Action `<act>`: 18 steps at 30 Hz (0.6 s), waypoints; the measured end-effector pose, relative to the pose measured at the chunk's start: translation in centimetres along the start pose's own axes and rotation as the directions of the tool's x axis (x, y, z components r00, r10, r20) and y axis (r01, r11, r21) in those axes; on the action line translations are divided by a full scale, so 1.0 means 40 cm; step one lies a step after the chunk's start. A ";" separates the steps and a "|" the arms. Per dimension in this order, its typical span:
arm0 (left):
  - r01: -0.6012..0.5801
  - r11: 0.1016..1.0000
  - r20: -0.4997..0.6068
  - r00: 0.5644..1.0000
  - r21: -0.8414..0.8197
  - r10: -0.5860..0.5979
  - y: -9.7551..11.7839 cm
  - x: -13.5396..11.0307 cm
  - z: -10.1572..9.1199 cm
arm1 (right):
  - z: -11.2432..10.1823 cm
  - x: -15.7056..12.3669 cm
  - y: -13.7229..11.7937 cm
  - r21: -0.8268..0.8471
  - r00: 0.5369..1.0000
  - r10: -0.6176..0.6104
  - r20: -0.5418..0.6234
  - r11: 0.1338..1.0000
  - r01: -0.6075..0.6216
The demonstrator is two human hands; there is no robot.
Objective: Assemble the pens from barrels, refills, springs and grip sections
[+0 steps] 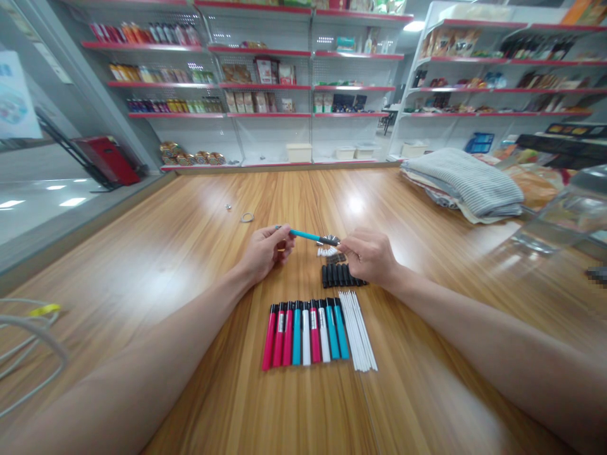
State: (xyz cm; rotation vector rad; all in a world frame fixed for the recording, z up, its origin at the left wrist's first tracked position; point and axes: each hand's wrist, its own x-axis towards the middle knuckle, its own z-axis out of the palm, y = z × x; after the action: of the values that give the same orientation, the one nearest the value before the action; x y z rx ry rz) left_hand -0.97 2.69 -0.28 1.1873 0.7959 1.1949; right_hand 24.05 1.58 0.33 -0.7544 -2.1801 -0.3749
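Observation:
My left hand point(266, 251) is closed on the rear end of a teal pen barrel point(306, 236), held level above the wooden table point(190, 265). My right hand point(368, 256) pinches the dark tip end point(329, 240) of the same pen. Under the hands lie small white parts point(326, 251) and a row of black caps point(337, 275). Nearer to me lies a row of red, teal and white pens point(306, 332) beside a bundle of white refills point(359, 330).
A small metal ring point(246, 218) and a tiny part point(228, 206) lie further back. Folded striped cloths point(467, 183) sit at the right, with clear plastic point(564, 218) beside them. White cables point(28, 341) lie at the left edge. Stocked shop shelves point(265, 88) stand behind.

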 end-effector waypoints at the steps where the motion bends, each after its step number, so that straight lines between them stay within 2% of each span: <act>1: 0.002 1.000 0.000 1.000 0.007 -0.002 -0.001 0.000 0.000 | 0.000 0.000 0.000 0.006 1.000 0.000 0.002 1.000 0.000; 6: -0.011 1.000 0.020 1.000 0.001 0.011 0.000 -0.003 -0.002 | 0.004 -0.005 0.001 0.042 0.999 0.048 0.012 0.998 -0.049; 11: -0.061 0.998 0.030 0.998 0.006 0.060 -0.001 -0.005 -0.005 | 0.002 -0.003 -0.002 0.139 0.988 0.154 0.030 0.978 -0.156; 16: -0.096 0.995 0.054 0.994 -0.035 0.098 -0.001 -0.006 0.001 | 0.001 -0.001 -0.007 0.265 0.944 0.278 0.177 0.911 -0.317; 18: -0.096 0.993 0.055 0.994 -0.062 0.099 0.001 -0.007 0.005 | 0.004 -0.002 -0.007 0.272 0.938 0.288 0.195 0.902 -0.334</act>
State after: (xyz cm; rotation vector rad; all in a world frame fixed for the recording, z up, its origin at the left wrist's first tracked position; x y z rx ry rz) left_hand -0.85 2.37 -0.21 1.2182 0.6614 1.2499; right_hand 23.84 1.40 0.16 -0.9617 -2.1380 0.1842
